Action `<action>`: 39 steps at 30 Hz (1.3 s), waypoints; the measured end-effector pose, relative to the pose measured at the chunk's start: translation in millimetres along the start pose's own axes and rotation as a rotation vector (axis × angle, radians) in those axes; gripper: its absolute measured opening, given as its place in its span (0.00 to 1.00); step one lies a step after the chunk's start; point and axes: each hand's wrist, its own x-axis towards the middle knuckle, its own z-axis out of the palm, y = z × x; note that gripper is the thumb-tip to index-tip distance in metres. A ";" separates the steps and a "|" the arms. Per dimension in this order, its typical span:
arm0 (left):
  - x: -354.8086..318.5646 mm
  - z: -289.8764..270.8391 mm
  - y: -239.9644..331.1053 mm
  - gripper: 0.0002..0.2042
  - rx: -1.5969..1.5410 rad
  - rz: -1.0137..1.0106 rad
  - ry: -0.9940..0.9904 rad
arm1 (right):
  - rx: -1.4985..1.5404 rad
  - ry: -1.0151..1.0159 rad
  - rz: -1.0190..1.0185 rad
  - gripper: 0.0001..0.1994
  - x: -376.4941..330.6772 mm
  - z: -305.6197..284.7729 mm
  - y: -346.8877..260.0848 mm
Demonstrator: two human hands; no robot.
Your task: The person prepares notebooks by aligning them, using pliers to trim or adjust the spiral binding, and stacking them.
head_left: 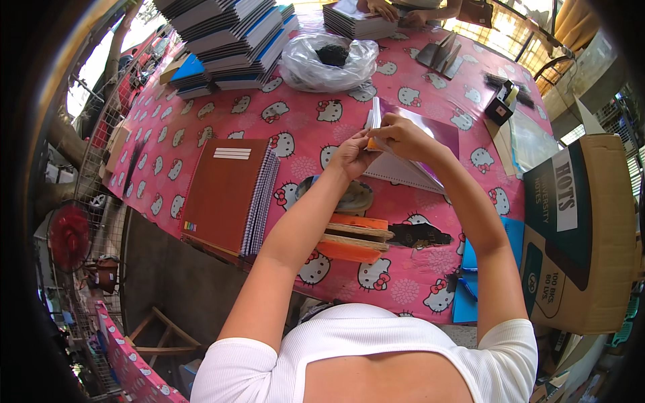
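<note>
The purple-covered notebook (440, 134) is positioned on the desk (299, 101), at three o'clock from the left hand (353, 158); its perforated near edge is angled toward four o'clock. It is overlapped by the right hand (408, 140) — the nearer one. Fingers are bunched at its nine-o'clock side — their grip cannot be told.

Left arm (304, 216) and right arm (476, 209) converge forward, fingers (391, 129) bent close together.
</note>
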 end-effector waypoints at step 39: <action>-89.8 101.3 88.9 0.15 1.596 0.781 0.429 | -0.253 1.061 0.252 0.08 -77.0 -145.1 -9.8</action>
